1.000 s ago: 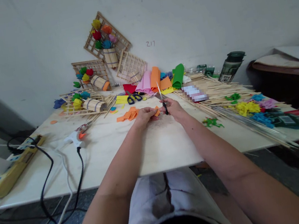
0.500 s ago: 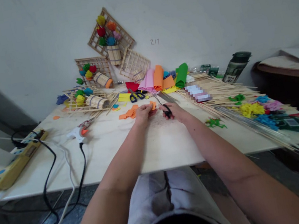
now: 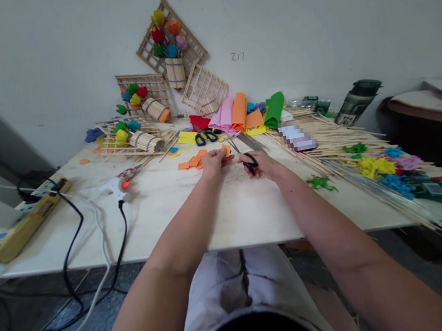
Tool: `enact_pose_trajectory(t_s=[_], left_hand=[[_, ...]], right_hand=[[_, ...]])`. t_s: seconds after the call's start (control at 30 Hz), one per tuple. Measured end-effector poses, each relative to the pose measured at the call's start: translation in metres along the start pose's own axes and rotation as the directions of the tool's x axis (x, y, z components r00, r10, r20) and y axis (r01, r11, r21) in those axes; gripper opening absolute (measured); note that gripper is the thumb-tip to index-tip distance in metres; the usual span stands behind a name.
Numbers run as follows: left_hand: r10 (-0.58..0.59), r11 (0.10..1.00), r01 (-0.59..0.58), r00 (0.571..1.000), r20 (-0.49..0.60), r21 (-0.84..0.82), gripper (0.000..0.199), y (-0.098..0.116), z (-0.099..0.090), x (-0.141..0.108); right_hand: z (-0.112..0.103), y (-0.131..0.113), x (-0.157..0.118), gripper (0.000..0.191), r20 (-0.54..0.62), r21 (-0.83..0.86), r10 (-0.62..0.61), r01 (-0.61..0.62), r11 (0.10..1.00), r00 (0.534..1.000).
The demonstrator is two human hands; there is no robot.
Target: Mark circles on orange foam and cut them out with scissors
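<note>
My left hand (image 3: 217, 161) is closed on a small orange paper piece (image 3: 227, 150), which shows past the fingertips. My right hand (image 3: 261, 164) grips black-handled scissors (image 3: 251, 162), their blades pointing up and left, close to the paper but seemingly apart from it. Just left of my left hand lie several orange paper strips (image 3: 192, 161) on the white table (image 3: 252, 222). Beyond both hands rests a second pair of scissors (image 3: 206, 137) with dark blue and yellow handles.
At left are a white glue gun (image 3: 117, 188) and a yellow power strip (image 3: 21, 223) with trailing cords. Rolled coloured sheets (image 3: 240, 111) and bamboo lattices with paper flowers (image 3: 170, 40) stand at the back. Sticks (image 3: 335, 134), a phone (image 3: 297, 137) and a bottle (image 3: 359, 101) are at right.
The camera view has tilted and shifted slightly, so the scene sits a little differently. The scissors in my right hand look more open at the handles. My left hand still holds the orange paper.
</note>
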State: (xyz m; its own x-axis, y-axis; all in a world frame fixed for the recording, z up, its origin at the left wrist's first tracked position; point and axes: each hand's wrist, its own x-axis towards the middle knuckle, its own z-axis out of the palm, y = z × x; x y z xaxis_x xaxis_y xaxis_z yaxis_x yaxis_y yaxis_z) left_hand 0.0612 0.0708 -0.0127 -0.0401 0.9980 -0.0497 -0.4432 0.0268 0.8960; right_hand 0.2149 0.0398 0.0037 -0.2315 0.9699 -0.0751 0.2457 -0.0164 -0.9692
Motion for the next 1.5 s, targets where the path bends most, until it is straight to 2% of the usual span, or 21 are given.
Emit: enact_pose_trajectory(t_s=[0.17,1.03,1.5], left_hand=[[0.005,1.000,-0.006,1.000,-0.025,-0.018,0.020,0.001,0.001,0.000],[0.000,0.997,0.001,1.000,0.016,-0.083,0.015,0.001,-0.003,0.002],[-0.008,0.994,0.008,1.000,-0.004,-0.111,0.014,0.001,-0.003,0.003]], right_hand=[[0.001,-0.002,-0.001,0.030,0.044,-0.021,0.024,-0.024,1.000,0.999],[0.012,-0.008,-0.006,0.023,-0.003,0.007,0.073,-0.073,0.997,0.997],[0.011,-0.005,-0.003,0.024,0.003,0.076,0.046,-0.046,0.996,0.999]])
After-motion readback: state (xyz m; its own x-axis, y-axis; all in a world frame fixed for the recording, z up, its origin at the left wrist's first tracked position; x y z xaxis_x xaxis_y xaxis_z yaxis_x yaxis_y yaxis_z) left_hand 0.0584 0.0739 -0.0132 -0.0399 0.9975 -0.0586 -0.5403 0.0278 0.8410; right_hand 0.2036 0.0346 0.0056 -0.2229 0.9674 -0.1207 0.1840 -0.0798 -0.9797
